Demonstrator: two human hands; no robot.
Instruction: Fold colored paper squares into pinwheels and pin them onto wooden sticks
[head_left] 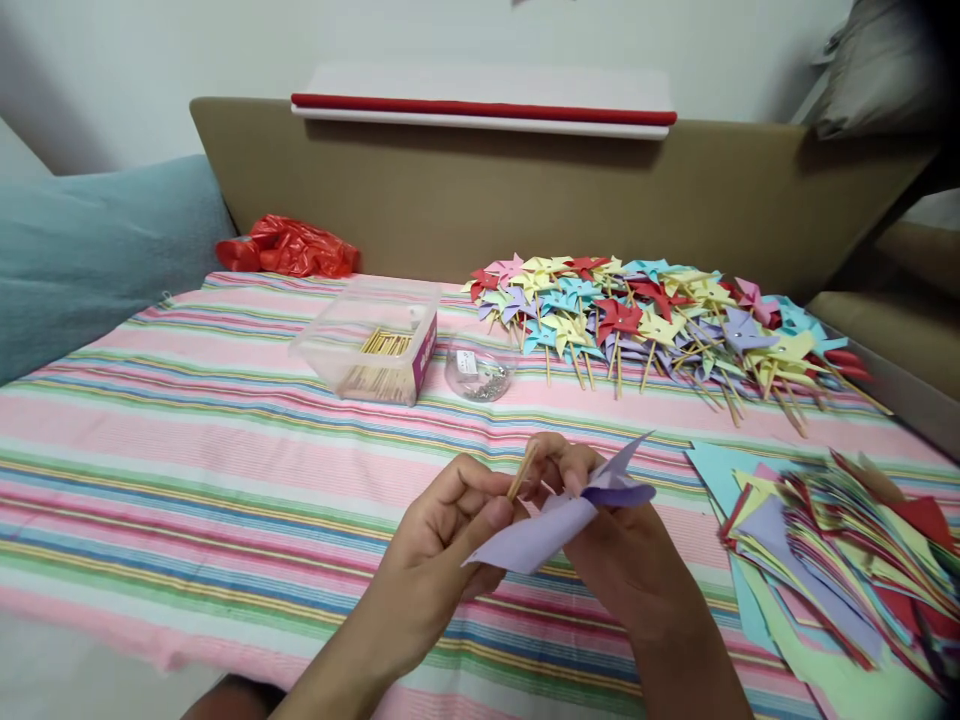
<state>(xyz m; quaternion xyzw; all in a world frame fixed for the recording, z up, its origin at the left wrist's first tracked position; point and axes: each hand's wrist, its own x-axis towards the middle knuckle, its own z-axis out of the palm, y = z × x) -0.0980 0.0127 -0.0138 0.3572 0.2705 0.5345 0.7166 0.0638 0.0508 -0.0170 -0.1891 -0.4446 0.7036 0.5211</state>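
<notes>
A purple paper pinwheel is in the hands, to the right of the clear box and nearer the wearer. The right hand pinches its folded paper; the left hand has a thin wooden stick between thumb and forefinger. More sticks lie inside the box. Just right of it sits a round container of small metal pieces; farther right, heaped pinwheels. Behind it, leftward, lies a red plastic bag.

Striped cloth, left: open passage. Obstacles: 1 clear box, 1 round container, ahead; pinwheel pile, paper stack, right.
</notes>
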